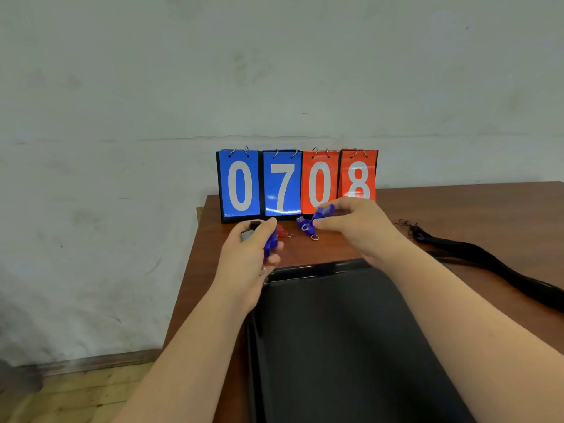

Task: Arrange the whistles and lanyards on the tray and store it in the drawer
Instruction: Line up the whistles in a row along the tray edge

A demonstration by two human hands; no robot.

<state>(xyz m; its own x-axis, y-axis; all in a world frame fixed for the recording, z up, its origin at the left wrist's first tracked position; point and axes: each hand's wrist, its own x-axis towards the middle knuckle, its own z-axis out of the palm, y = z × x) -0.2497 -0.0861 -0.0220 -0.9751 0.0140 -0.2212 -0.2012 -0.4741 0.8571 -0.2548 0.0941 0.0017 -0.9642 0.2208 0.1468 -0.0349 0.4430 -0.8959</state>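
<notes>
While gathering beyond the far rim of the tray (317,267), grips blue whistle (271,243) in curled left hand (250,257), pinches second blue whistle (324,211) in right hand (357,227), probably to set both on it, with lanyards (476,254) lying off its right side

Glossy blue plastic forms the left blue whistle (271,243) and the right blue whistle (323,212); a split ring (315,237) nearby is bright metal. The tray (335,331) looks matt and dark, the table (457,203) smooth reddish wood. The scoreboard (282,184) has shiny cards on metal rings, against a rough plaster wall (274,71).
</notes>
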